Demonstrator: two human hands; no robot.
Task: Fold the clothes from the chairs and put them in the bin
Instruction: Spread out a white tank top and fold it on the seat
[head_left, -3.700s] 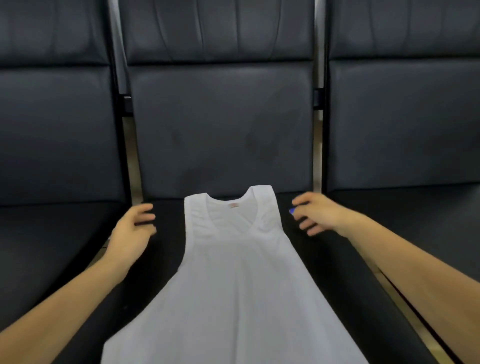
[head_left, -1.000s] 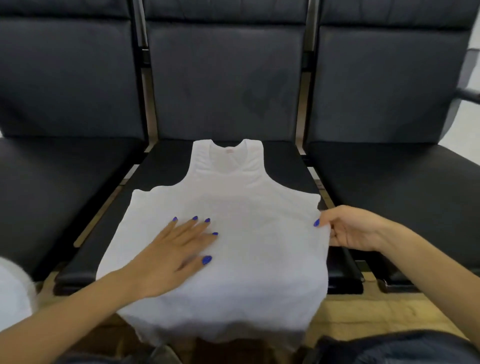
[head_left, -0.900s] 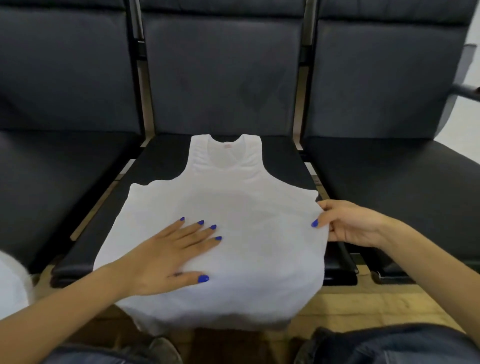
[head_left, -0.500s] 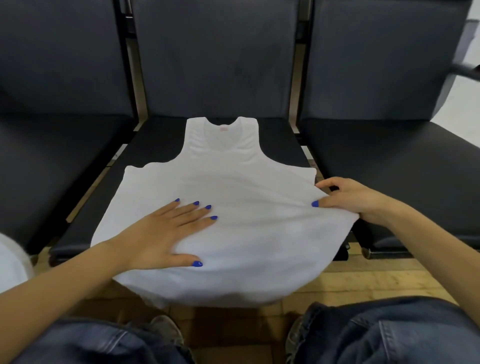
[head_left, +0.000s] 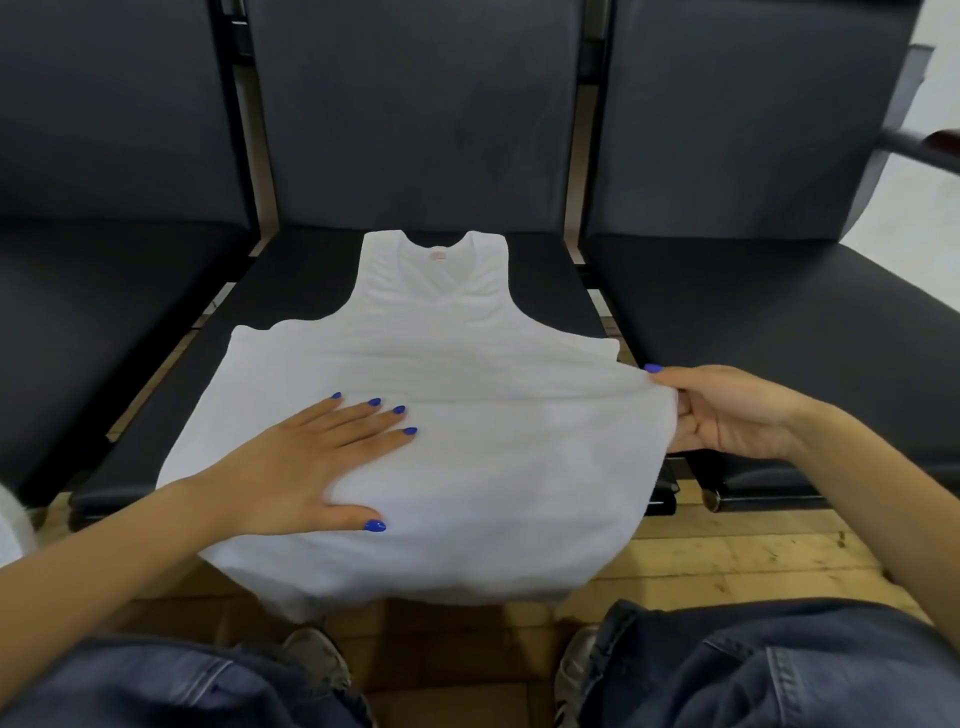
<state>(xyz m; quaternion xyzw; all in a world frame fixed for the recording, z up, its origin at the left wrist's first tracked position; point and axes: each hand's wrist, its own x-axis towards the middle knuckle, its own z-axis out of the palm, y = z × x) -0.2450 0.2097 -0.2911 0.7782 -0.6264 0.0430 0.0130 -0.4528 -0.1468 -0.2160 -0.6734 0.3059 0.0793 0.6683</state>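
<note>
The fingers (head_left: 363, 415) of the left hand (head_left: 311, 467) lie straight and spread, palm down, pressing the middle of the white sleeveless cotton vest (head_left: 467, 364) flat. The right hand (head_left: 727, 410) pinches the vest's right side edge, thumb on top and fingers curled beneath, with that edge lifted slightly off the seat.

The vest lies face up on the black padded seat of the middle chair (head_left: 545, 270), neckline toward the backrest, its hem hanging over the front edge above the wooden floor (head_left: 727, 561). No bin shows in this view.

The step in hand looks like the first lengthwise fold, the right side brought over toward the centre. To do it well, the pressing palm should act as the anchor and the crease line: the lifted edge wants to travel over in one low arc and land parallel to the left side edge, so the armholes match. A light pull outward first would take out the shallow ripples across the chest. The thin fabric will probably drag and bunch if the palm lifts early. The overhanging hem may slide the whole vest forward, so steady downward pressure matters until the fold is laid.
</note>
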